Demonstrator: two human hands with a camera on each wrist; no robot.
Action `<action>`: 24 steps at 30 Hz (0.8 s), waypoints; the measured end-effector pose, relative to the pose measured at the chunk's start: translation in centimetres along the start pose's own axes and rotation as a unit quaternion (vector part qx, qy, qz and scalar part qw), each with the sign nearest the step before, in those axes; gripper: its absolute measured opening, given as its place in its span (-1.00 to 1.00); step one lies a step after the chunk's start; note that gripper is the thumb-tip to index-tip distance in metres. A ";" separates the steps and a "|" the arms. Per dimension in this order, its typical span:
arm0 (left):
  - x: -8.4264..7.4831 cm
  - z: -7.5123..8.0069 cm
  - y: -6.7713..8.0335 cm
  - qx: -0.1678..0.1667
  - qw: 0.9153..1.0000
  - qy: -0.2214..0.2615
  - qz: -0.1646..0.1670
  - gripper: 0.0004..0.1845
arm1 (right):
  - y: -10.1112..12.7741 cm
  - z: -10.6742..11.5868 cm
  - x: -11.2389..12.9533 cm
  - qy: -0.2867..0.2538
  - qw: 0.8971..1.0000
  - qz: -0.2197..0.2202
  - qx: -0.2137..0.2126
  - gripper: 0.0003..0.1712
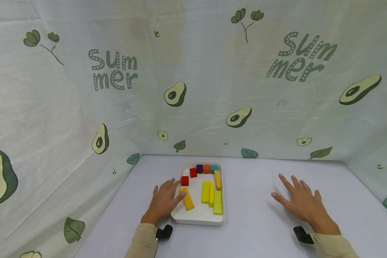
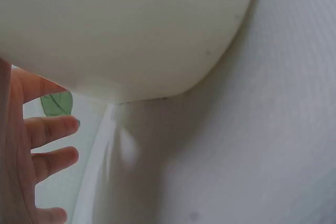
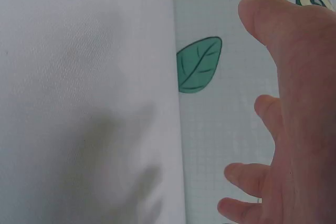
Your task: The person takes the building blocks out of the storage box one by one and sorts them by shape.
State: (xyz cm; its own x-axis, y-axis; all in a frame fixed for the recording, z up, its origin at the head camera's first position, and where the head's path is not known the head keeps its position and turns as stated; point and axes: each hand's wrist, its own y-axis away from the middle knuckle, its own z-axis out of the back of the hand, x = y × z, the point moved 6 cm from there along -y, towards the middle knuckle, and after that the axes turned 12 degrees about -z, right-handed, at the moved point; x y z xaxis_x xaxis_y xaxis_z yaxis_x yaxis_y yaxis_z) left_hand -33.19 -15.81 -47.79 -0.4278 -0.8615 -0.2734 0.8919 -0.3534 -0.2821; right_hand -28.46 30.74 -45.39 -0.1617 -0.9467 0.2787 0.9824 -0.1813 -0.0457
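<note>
A white tray holds several coloured blocks. Over its left rim is my left hand, fingers spread, the thumb above an orange-yellow block and a fingertip near a red cube. In the left wrist view the tray's pale outer wall fills the top and hides part of the hand; whether it touches the tray, I cannot tell. Yellow blocks lie on the tray's right side. Far to the right, my right hand hovers above the table with spread fingers and holds nothing.
Along the tray's back sit another red cube, a dark purple cube, an orange cube and a blue cube. The white table meets an avocado-print curtain behind and at both sides.
</note>
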 end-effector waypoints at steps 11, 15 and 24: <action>0.4 -0.4 0.0 0.001 0.999 0.038 0.002 -0.27 | -0.8 -0.7 1.8 -0.046 0.998 0.038 -0.007 0.01; 0.5 -0.4 -0.2 0.006 0.998 0.061 0.003 -0.26 | -1.5 -0.7 3.1 -0.091 0.995 0.036 0.011 -0.02; 1.3 -1.2 -0.3 0.031 0.988 0.148 0.041 -0.27 | -4.0 -1.2 7.1 -0.231 0.970 0.051 0.049 -0.25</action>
State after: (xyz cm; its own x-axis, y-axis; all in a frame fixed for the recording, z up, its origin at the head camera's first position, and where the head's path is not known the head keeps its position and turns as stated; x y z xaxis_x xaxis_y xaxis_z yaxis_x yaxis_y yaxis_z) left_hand -34.22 -16.35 -49.13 -0.3689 -0.7476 -0.5523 0.9290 -0.3153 -0.1936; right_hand -33.67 24.41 -44.36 -0.0265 -0.7332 0.6794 0.9989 -0.0454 -0.0100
